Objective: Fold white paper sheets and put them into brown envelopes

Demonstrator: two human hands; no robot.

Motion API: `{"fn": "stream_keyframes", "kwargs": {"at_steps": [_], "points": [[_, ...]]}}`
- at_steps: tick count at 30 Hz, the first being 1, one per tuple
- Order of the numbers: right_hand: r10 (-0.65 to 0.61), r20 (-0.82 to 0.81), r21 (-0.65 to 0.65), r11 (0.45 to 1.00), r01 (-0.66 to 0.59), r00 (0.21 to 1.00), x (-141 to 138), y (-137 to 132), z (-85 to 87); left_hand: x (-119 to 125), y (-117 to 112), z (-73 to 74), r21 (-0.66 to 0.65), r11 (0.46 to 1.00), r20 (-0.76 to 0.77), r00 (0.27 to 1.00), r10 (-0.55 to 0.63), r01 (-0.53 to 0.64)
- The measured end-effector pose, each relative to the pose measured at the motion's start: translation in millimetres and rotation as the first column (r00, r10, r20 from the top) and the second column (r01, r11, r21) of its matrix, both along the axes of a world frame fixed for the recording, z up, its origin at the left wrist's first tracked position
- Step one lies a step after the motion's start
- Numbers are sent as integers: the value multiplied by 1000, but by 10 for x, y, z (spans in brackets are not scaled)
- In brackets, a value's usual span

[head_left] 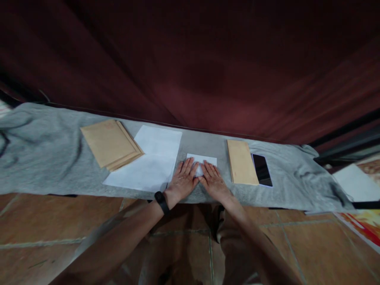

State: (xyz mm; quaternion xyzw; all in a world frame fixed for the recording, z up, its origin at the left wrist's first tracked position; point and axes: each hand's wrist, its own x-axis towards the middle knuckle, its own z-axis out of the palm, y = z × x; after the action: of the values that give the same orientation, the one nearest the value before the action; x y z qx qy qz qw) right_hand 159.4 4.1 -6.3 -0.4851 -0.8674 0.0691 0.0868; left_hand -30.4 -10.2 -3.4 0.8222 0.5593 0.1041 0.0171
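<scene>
Small white paper point(200, 158) under my left hand point(181, 181) and right hand point(215, 183), each grip apart, resting flat; I see white sheets point(148, 168) left, brown envelope point(242, 162) and phone point(262, 170) right.

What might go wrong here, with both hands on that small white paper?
The small white paper might slip or crease crookedly under the left hand and right hand. The large white paper lies partly under brown envelopes, so pulling it could drag them.
</scene>
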Motion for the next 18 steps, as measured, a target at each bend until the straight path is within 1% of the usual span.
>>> {"fn": "stream_keyframes", "kwargs": {"at_steps": [8, 15, 18], "points": [[-30, 28, 14, 999, 30, 999, 131, 13, -42, 19, -83, 51, -39, 999, -1, 1000, 27, -27], [-67, 21, 10, 998, 67, 998, 206, 46, -18, 26, -109, 79, -54, 998, -18, 1000, 20, -21], [-34, 8, 19, 999, 34, 999, 169, 38, 5, 26, -97, 73, -55, 998, -21, 1000, 20, -21]]}}
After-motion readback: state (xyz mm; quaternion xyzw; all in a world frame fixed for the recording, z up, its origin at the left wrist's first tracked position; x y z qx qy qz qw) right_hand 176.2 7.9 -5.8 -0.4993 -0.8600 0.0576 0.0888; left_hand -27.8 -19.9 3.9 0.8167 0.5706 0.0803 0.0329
